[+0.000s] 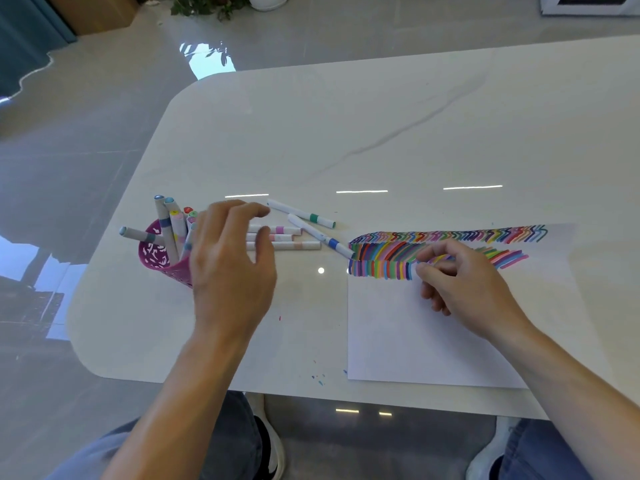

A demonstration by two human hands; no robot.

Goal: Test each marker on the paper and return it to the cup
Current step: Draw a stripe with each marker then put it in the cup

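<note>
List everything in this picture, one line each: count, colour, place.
table: one, white with grey veins, middle
cup: one, magenta, on the table's left
markers in the cup: several, white barrels, coloured caps; count unclear
pale-banded markers: three, pink and peach bands, lying side by side right of the cup
green-banded marker: one, lying beyond them
blue-banded marker: one, lying by the paper's far-left corner
paper: one, white, many-coloured strokes along its far edge, table's right
plant: one, green, on the floor beyond the table
left hand: fingers spread, over the pale-banded markers
right hand: fingers curled, on the strokes; any hold cannot be told
</note>
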